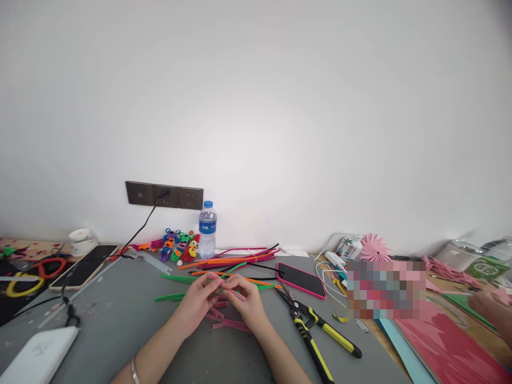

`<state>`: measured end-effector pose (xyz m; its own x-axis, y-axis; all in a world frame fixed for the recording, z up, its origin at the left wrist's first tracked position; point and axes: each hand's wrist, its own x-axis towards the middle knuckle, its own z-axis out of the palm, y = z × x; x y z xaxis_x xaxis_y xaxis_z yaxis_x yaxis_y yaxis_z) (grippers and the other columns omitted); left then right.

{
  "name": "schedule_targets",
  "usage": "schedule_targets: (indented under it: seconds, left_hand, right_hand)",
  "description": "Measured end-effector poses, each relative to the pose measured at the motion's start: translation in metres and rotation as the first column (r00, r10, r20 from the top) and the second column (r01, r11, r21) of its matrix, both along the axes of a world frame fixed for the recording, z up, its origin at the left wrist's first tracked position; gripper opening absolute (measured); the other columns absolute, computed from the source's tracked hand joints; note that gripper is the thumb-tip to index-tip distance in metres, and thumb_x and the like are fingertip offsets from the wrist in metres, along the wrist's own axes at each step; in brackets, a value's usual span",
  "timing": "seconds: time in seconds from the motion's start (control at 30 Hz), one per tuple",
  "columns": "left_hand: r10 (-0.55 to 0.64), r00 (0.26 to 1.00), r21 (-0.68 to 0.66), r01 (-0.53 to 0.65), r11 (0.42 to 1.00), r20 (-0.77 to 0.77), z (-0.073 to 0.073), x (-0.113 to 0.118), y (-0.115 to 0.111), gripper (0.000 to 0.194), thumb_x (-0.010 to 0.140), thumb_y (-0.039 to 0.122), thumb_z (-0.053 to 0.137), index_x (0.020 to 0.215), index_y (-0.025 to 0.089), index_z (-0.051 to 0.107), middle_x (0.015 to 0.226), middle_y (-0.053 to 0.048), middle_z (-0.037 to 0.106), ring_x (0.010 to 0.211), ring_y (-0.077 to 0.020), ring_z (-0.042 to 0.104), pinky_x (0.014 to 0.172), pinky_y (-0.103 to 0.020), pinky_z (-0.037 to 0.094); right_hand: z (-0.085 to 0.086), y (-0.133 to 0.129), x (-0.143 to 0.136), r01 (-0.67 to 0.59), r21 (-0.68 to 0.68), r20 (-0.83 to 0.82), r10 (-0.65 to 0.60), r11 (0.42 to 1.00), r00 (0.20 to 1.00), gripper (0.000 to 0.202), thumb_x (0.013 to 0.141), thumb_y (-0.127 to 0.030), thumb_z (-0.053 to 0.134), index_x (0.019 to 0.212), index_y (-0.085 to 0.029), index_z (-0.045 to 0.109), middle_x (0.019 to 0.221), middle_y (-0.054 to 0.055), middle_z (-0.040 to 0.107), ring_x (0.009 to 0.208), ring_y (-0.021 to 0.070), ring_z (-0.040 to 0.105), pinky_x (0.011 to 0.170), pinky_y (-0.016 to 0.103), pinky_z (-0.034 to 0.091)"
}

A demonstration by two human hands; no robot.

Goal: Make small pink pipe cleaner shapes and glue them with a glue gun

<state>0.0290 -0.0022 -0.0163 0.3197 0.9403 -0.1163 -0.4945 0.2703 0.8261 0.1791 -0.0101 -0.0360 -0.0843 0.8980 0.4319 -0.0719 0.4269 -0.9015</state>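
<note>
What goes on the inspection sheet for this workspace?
Surface: grey mat.
Job's things: green fuzzy stem and pink fuzzy stem at the fingertips; loose stems below and beyond.
Clutter: pliers and pink-edged phone right of the hands; water bottle by the wall; white device at left.
Hands: left hand and right hand pinching stems close together.
Cables: black cord plugged into wall socket; white cables at right.
Surroundings: white wall; another person's hand at right edge.

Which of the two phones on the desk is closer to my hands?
The pink-edged phone, just beyond your right hand and near the pliers. The pale-edged phone lies much farther off, to the left.
</note>
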Motion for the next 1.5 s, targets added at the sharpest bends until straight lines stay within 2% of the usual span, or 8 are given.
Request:
schedule_targets:
  seconds: [0.13,0.27,0.47,0.73,1.0,1.2,1.37,1.5]
  left_hand:
    - [0.005,1.0,-0.033,-0.006,0.999,-0.009,-0.002,0.0,0.001,0.027,0.063,0.035,0.084,0.072,0.015,0.067,0.075,0.0,0.063,0.064,-0.0088,0.052,0.056,-0.018,0.04]
    - [0.005,1.0,0.002,-0.005,1.0,-0.017,-0.004,-0.001,0.001,0.026,0.064,0.034,0.083,0.071,0.016,0.065,0.069,0.003,0.059,0.06,-0.0068,0.047,0.055,-0.017,0.038]
    - [0.04,0.998,0.017,-0.04,0.999,-0.042,0.001,-0.001,0.001,0.032,0.06,0.032,0.086,0.071,0.016,0.061,0.064,0.006,0.053,0.053,-0.0046,0.039,0.053,-0.017,0.036]
    - [0.041,0.996,0.018,-0.04,0.999,-0.083,0.008,-0.003,-0.001,0.043,0.058,0.032,0.086,0.083,0.02,0.053,0.068,0.005,0.059,0.061,-0.0091,0.05,0.056,-0.019,0.037]
    - [-0.082,0.933,0.17,0.15,0.974,-0.351,0.007,-0.007,-0.002,0.041,0.063,0.034,0.081,0.061,0.019,0.043,0.065,0.002,0.061,0.06,-0.0117,0.054,0.056,-0.021,0.041]
    - [-0.15,0.893,0.197,0.252,0.947,-0.424,0.008,-0.009,0.0,0.026,0.064,0.032,0.079,0.066,0.016,0.058,0.071,0.0,0.063,0.064,-0.0134,0.056,0.061,-0.024,0.047]
    - [-0.154,0.863,0.228,0.292,0.929,-0.481,0.005,-0.011,0.001,0.023,0.064,0.029,0.079,0.066,0.016,0.061,0.066,0.002,0.063,0.058,-0.012,0.055,0.059,-0.024,0.044]
    - [-0.26,0.799,0.195,0.421,0.886,-0.543,0.006,-0.014,-0.001,0.021,0.065,0.028,0.077,0.066,0.015,0.061,0.063,0.001,0.065,0.06,-0.014,0.058,0.059,-0.024,0.041]
  right_hand:
    - [0.002,0.0,0.002,0.008,-0.012,-0.019,-0.008,1.0,1.0,0.013,0.076,-0.027,0.069,0.07,-0.019,0.061,0.072,0.001,0.059,0.07,0.0157,0.055,0.066,0.027,0.044]
    - [0.006,-0.001,0.003,0.005,-0.026,-0.002,-0.005,1.0,1.0,0.014,0.075,-0.025,0.069,0.069,-0.019,0.059,0.069,-0.001,0.056,0.067,0.0139,0.052,0.063,0.025,0.042]
    - [0.006,0.0,0.005,-0.014,-0.053,-0.011,0.014,0.999,1.0,0.014,0.075,-0.027,0.07,0.069,-0.019,0.06,0.069,-0.001,0.055,0.065,0.0134,0.051,0.061,0.024,0.042]
    - [0.009,0.002,0.011,-0.041,-0.104,-0.047,0.036,0.994,0.998,0.017,0.074,-0.035,0.073,0.071,-0.019,0.067,0.068,0.001,0.064,0.064,0.0158,0.056,0.064,0.028,0.045]
    - [0.012,0.001,0.018,-0.178,-0.17,-0.157,0.151,0.969,0.976,0.016,0.071,-0.031,0.077,0.071,-0.02,0.066,0.07,0.0,0.065,0.063,0.0145,0.058,0.065,0.028,0.048]
    - [0.014,0.0,0.019,-0.241,-0.184,-0.123,0.221,0.953,0.967,0.02,0.069,-0.034,0.078,0.071,-0.02,0.065,0.071,0.0,0.064,0.066,0.0152,0.059,0.067,0.03,0.049]
    - [0.014,-0.001,0.018,-0.286,-0.188,-0.123,0.266,0.94,0.956,0.022,0.068,-0.037,0.079,0.072,-0.02,0.066,0.072,0.0,0.062,0.068,0.0152,0.058,0.068,0.029,0.048]
    - [0.01,-0.003,0.02,-0.427,-0.288,-0.147,0.401,0.857,0.904,0.022,0.069,-0.033,0.079,0.075,-0.018,0.065,0.073,-0.001,0.062,0.065,0.0129,0.057,0.066,0.027,0.046]
